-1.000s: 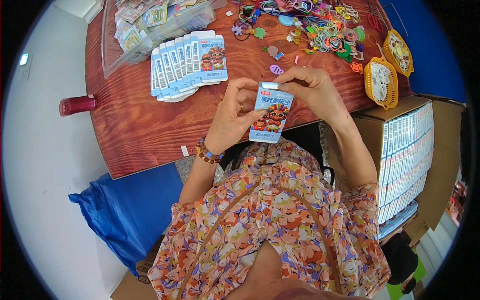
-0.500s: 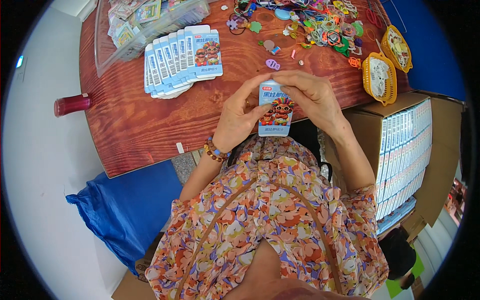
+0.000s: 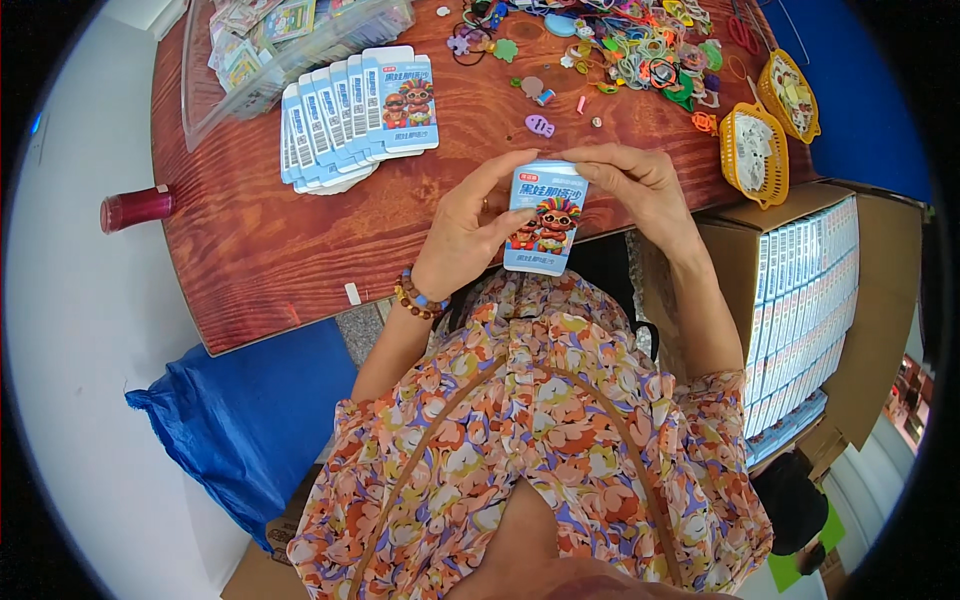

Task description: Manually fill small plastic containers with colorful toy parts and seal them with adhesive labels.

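Pale blue card, printed in red and darker blue, makes up the box [image 3: 545, 245] held upright in the head view, just beyond the near edge of the table [image 3: 240, 260] and above the lap. The left hand [image 3: 455, 240], with a bracelet [image 3: 421, 297] at its wrist, grasps the box by its left side, thumb across the front. The right hand [image 3: 640, 195] pinches the box at its upper right corner. Front of box: a small red label at upper left, large dark blue characters beneath it, two cartoon figures with rainbow hair, partly covered by the thumb, and a smaller blue line near the bottom. On the table, at left, a stack [image 3: 365, 115] of like boxes lies fanned; its uppermost shows the same front, the others narrow faces with barcodes and blue lettering. Behind stands a clear bin [image 3: 243, 115] of printed packets, their writing too small to read. Trinkets [image 3: 650, 60] lie toward the far side. At right, a carton [image 3: 890, 310] holds rows of boxes, their lettering likewise illegible.
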A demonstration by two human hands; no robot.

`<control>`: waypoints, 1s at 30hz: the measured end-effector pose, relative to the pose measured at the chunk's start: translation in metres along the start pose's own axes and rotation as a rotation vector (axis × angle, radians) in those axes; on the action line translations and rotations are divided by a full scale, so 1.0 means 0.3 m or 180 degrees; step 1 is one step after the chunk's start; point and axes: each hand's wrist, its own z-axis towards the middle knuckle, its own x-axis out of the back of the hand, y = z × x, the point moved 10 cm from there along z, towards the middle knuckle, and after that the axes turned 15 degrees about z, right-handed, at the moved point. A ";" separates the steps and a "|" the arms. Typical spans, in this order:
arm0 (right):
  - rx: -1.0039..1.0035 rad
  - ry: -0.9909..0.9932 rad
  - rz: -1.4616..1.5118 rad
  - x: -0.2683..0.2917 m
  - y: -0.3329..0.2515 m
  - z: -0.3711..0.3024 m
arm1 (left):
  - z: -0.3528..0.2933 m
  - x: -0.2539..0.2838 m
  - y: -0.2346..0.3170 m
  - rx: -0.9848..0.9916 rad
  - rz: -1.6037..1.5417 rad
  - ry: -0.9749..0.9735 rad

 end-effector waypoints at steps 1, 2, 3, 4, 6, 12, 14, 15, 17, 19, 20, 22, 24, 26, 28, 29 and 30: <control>0.0054 -0.0027 -0.0089 -0.003 -0.006 0.000 | -0.004 0.002 -0.004 0.0005 -0.0005 0.0002; 0.0112 -0.0042 -0.0187 -0.002 -0.015 -0.002 | -0.003 0.005 -0.001 -0.0059 0.0204 0.0023; 0.0107 -0.0028 -0.0193 0.001 -0.012 -0.003 | -0.004 0.006 0.003 -0.0120 0.0411 0.0044; 0.0132 -0.0028 -0.0230 -0.001 -0.008 -0.004 | -0.005 0.003 0.002 -0.0119 0.0397 0.0030; 0.0159 -0.0043 -0.0259 -0.008 0.000 -0.003 | -0.009 0.007 0.009 -0.0148 0.0746 0.0085; 0.0096 0.0145 -0.0470 -0.017 0.013 -0.018 | -0.023 -0.017 -0.050 0.0355 0.0092 0.0245; 0.0307 -0.0009 -0.0261 -0.039 -0.014 -0.030 | -0.017 -0.021 -0.044 0.0353 -0.0103 0.0217; 0.0303 -0.0012 -0.0261 -0.042 -0.013 -0.040 | -0.013 -0.025 -0.043 0.0344 -0.0296 0.0194; 0.0467 -0.0036 -0.0583 -0.051 -0.024 -0.060 | -0.006 -0.028 -0.049 0.0301 -0.0221 0.0085; 0.0500 0.0019 -0.0469 -0.033 -0.007 -0.056 | 0.000 -0.037 -0.041 0.0248 -0.0140 -0.0030; 0.0528 0.0070 -0.0353 -0.023 0.000 -0.053 | 0.003 -0.033 -0.038 0.0228 -0.0232 -0.0006; 0.0548 0.0065 -0.0439 -0.026 -0.010 -0.044 | 0.010 -0.023 -0.032 0.0195 -0.0318 0.0026; 0.0562 0.0053 -0.0525 -0.021 -0.017 -0.034 | 0.013 -0.028 -0.026 0.0165 -0.0253 -0.0148; 0.0527 -0.0289 -0.1106 -0.040 -0.006 -0.015 | 0.011 -0.021 -0.034 0.0179 -0.0312 -0.0170; 0.0339 -0.0163 -0.0683 -0.025 0.020 0.014 | 0.007 -0.015 -0.045 0.0186 -0.0371 -0.0178; 0.0157 -0.0047 -0.0260 -0.009 0.040 0.034 | 0.014 0.007 -0.047 0.0190 -0.0415 0.0007; 0.0189 -0.0072 -0.0294 0.005 0.055 0.050 | 0.028 0.029 -0.044 0.0179 -0.0469 0.0180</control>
